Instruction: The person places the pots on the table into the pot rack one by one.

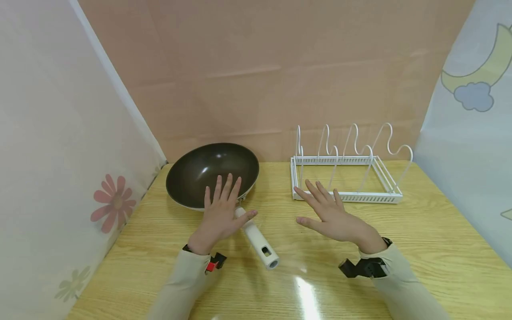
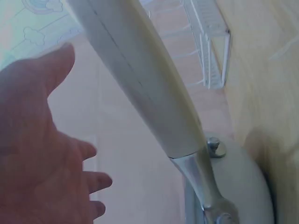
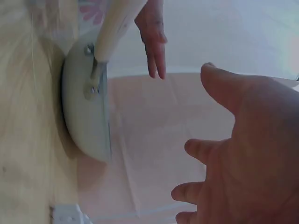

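A dark-lined frying pan [image 1: 208, 164] with a cream outer wall sits at the left of the table, its cream handle [image 1: 258, 242] slanting toward the front right. My left hand [image 1: 220, 218] is spread palm down over the pan's near rim and the start of the handle. In the left wrist view a gap shows between that hand [image 2: 42, 140] and the handle [image 2: 145, 79]. My right hand [image 1: 332, 218], fingers spread and holding nothing, hovers in front of the white wire rack [image 1: 348, 198]. The right wrist view shows the pan's outer wall [image 3: 86, 107] beyond that hand [image 3: 247, 149].
The rack's several curved wire dividers rise near the back wall [image 1: 280, 80]. Pale printed side walls stand at the left [image 1: 72, 133] and right [image 1: 472, 155]. Light glares off the wooden table [image 1: 320, 284] near its front. Each wrist carries a black strapped camera.
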Motion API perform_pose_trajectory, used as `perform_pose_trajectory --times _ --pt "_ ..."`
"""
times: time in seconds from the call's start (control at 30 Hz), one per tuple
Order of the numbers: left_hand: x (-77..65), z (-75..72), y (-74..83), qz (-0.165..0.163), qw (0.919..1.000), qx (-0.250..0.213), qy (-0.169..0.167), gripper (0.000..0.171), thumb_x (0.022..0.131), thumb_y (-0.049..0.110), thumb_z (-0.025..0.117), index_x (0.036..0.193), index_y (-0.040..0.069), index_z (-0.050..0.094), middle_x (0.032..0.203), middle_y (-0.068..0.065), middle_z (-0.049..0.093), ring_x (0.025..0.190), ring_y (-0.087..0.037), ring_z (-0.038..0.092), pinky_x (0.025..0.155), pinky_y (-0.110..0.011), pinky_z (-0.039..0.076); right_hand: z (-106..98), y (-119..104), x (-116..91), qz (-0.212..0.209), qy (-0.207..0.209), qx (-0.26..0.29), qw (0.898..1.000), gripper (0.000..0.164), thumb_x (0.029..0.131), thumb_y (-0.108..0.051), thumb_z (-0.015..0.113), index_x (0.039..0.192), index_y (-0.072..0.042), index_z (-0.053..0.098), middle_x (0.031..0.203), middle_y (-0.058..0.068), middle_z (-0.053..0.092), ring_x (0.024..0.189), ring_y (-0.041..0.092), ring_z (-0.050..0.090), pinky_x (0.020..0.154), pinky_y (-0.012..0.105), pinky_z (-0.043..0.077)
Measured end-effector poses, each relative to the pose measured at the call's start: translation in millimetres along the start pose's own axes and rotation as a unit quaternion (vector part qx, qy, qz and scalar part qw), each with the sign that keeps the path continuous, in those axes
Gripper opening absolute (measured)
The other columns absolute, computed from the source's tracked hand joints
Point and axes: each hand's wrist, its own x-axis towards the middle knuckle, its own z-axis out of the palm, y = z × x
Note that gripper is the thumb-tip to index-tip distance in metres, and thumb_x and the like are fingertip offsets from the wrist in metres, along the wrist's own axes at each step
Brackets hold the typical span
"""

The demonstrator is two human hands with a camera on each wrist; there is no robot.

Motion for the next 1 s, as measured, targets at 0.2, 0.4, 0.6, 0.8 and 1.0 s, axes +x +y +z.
perform_pose_trajectory --times 0.2,0.4,0.6,0.8,1.0 --pt "-15.5 1.2 -3.3 0.005 0.9942 -0.106 0.02 0.092 0.096 0.054 0.056 0.158 0.003 0.012 0.163 -0.02 0.012 0.149 -0.042 0.001 0.113 -0.069 0.005 9.2 -6.3 -3.1 -0.034 -0.037 0.092 0.994 0.066 0.104 -0.039 0.05 0.158 -0.014 0.023 0.162 0.021 0.015 0.147 0.047 0.005 0.11 0.071 0.003" --pt "-34.0 12.4 -7.0 -0.004 0.9659 -0.256 0.036 0.087 0.099 0.036 0.059 0.157 -0.003 0.007 0.162 -0.024 0.009 0.148 -0.044 0.004 0.111 -0.072 0.01 23.1 -12.1 -2.6 -0.032 -0.123 0.216 0.968 0.065 0.107 -0.037 0.042 0.159 -0.008 0.015 0.16 0.024 0.017 0.145 0.047 0.014 0.109 0.07 0.021" --pt "-53.7 24.9 -6.3 -0.03 0.8916 -0.45 0.038 0.083 0.101 0.015 0.055 0.154 -0.008 -0.005 0.157 -0.03 -0.003 0.145 -0.05 0.001 0.111 -0.07 0.008 35.7 -22.9 -3.7 0.008 -0.201 0.334 0.921 0.067 0.107 -0.042 0.036 0.158 -0.007 0.01 0.156 0.024 0.025 0.141 0.046 0.028 0.108 0.066 0.029" --pt "-62.3 33.1 -0.8 -0.116 0.7912 -0.6 -0.017 0.082 0.101 0.02 0.047 0.153 -0.004 -0.012 0.157 -0.028 -0.004 0.144 -0.051 0.006 0.113 -0.066 0.01 47.7 -29.0 -4.1 0.022 -0.236 0.423 0.875 0.07 0.107 -0.045 0.035 0.156 0.0 0.016 0.15 0.022 0.037 0.141 0.041 0.03 0.109 0.059 0.032" --pt "-54.3 48.2 -5.2 -0.171 0.6483 -0.741 -0.036 0.052 0.102 0.02 0.036 0.146 -0.004 0.023 0.14 -0.02 0.04 0.13 -0.034 0.041 0.111 -0.05 0.03 64.9 -36.2 -0.1 -0.013 -0.287 0.569 0.77 0.071 0.108 -0.043 0.034 0.151 0.011 0.019 0.148 0.025 0.042 0.138 0.035 0.039 0.104 0.051 0.04"
